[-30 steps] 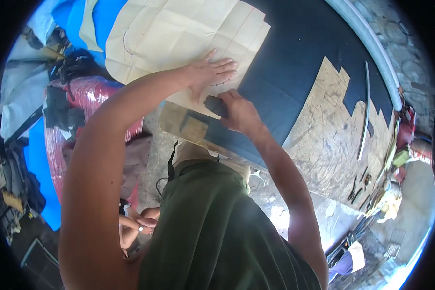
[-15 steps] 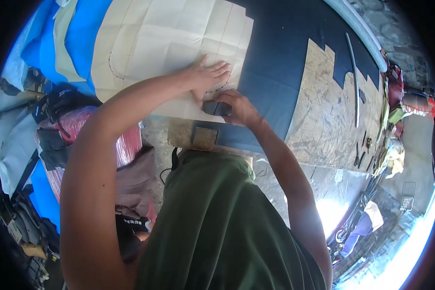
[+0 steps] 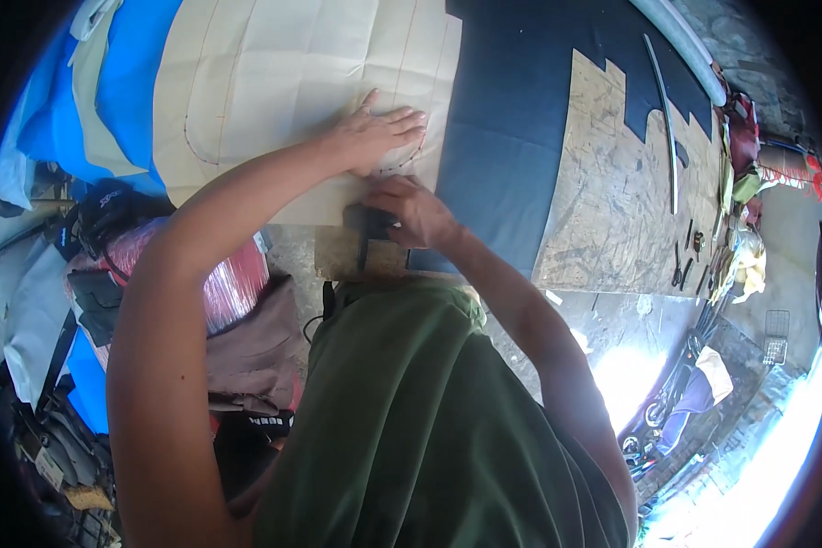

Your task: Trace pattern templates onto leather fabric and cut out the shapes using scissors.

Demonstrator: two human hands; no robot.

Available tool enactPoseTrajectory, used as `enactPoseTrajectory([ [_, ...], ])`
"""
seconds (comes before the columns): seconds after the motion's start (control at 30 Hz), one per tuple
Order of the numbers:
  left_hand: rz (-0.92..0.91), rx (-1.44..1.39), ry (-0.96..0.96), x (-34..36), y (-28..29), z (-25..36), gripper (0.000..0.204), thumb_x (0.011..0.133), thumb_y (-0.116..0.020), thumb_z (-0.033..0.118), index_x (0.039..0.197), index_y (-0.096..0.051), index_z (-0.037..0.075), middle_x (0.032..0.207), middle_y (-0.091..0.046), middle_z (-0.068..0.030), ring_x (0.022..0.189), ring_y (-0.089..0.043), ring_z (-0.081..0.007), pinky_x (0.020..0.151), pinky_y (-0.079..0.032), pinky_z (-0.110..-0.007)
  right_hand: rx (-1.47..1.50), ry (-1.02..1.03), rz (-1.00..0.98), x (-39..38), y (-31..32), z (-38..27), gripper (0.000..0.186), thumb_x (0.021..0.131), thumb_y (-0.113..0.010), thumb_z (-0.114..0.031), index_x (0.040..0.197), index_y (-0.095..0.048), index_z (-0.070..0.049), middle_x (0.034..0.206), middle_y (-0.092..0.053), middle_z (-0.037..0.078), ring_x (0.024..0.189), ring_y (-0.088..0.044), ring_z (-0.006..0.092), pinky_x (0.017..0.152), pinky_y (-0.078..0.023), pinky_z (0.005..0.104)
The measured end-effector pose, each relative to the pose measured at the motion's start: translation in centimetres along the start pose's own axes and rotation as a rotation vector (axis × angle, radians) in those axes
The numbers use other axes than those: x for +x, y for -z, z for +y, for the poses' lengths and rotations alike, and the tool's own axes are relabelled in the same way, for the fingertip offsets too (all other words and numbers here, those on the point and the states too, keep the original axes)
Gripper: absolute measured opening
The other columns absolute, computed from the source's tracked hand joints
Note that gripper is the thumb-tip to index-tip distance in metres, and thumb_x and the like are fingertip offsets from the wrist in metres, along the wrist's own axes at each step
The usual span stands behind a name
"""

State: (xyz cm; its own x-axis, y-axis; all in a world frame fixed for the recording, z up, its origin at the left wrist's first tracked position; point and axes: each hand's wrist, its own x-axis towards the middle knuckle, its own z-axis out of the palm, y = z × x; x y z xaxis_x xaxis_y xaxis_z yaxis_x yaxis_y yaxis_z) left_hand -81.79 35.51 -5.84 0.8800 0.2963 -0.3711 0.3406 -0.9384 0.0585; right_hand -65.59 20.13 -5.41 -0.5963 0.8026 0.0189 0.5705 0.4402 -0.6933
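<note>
A large cream paper pattern (image 3: 292, 73) with drawn red lines and dotted dark curves lies over a black sheet (image 3: 502, 137) on the work table. My left hand (image 3: 379, 137) rests flat on the paper, fingers spread, beside a dotted curve near its lower right corner. Just below it, at the table's near edge, my right hand (image 3: 417, 212) has its fingers curled on a dark, flat-looking piece (image 3: 367, 222). What this piece is, and whether it belongs to the black sheet, I cannot make out.
Bare worn board (image 3: 603, 201) shows at the right, with a long metal ruler (image 3: 671, 137) and small dark tools (image 3: 683, 274) on it. A pale roll (image 3: 685, 46) borders the far right. Blue sheeting (image 3: 142, 82) and a pink wrapped bundle (image 3: 228, 292) are at the left.
My right hand has moved left and slightly nearer with the dark piece. The paper and black sheet appear shifted a little up and left in view; my left hand still presses the paper.
</note>
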Motion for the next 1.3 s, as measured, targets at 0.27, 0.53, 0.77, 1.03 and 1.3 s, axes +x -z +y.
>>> enactPoseTrajectory([
  [0.27,-0.059,-0.102,0.022,-0.6,1.9,0.5,0.118,0.069,-0.093,0.034,0.168,-0.029,0.019,0.179,-0.017,0.0002,0.164,-0.018,-0.0173,0.125,-0.019,-0.073,-0.028,0.035,0.198,-1.8,-1.4,0.6,0.063,0.067,-0.074,-0.012,0.130,-0.070,-0.011,0.134,-0.067,0.004,0.124,-0.056,0.0272,0.116,-0.037,0.0462],
  [0.53,-0.087,-0.085,0.054,-0.8,3.6,1.4,0.109,0.072,-0.091,0.033,0.165,-0.036,0.019,0.178,-0.022,-0.0007,0.163,-0.022,-0.0202,0.124,-0.021,-0.073,0.041,-0.006,0.307,-2.5,-1.3,1.1,0.061,0.069,-0.075,-0.012,0.129,-0.071,-0.014,0.138,-0.066,0.002,0.127,-0.055,0.0266,0.116,-0.037,0.0459],
  [0.77,0.013,-0.317,0.129,2.2,2.3,0.6,0.084,0.086,-0.081,0.031,0.161,-0.044,0.020,0.176,-0.027,-0.0022,0.163,-0.023,-0.0241,0.123,-0.023,-0.072,0.003,0.012,0.339,-2.9,-1.5,1.8,0.061,0.068,-0.079,-0.015,0.129,-0.070,-0.017,0.138,-0.066,-0.001,0.128,-0.054,0.0253,0.117,-0.036,0.0454],
  [1.03,0.301,-0.307,0.280,5.9,2.5,-3.1,0.068,0.095,-0.071,0.031,0.159,-0.048,0.020,0.175,-0.029,-0.0032,0.163,-0.023,-0.0262,0.125,-0.017,-0.072,0.021,0.035,0.314,-3.1,-1.0,2.1,0.063,0.069,-0.082,-0.017,0.130,-0.070,-0.017,0.140,-0.065,-0.001,0.132,-0.051,0.0252,0.118,-0.034,0.0451],
  [1.3,0.293,-0.138,0.245,6.4,1.6,-5.4,0.075,0.099,-0.063,0.043,0.166,-0.036,0.023,0.178,-0.022,-0.0022,0.164,-0.018,-0.0248,0.126,-0.012,-0.072,0.059,0.047,0.296,-3.2,-1.0,2.9,0.063,0.071,-0.082,-0.021,0.132,-0.069,-0.018,0.142,-0.063,-0.001,0.134,-0.050,0.0252,0.118,-0.033,0.0468],
])
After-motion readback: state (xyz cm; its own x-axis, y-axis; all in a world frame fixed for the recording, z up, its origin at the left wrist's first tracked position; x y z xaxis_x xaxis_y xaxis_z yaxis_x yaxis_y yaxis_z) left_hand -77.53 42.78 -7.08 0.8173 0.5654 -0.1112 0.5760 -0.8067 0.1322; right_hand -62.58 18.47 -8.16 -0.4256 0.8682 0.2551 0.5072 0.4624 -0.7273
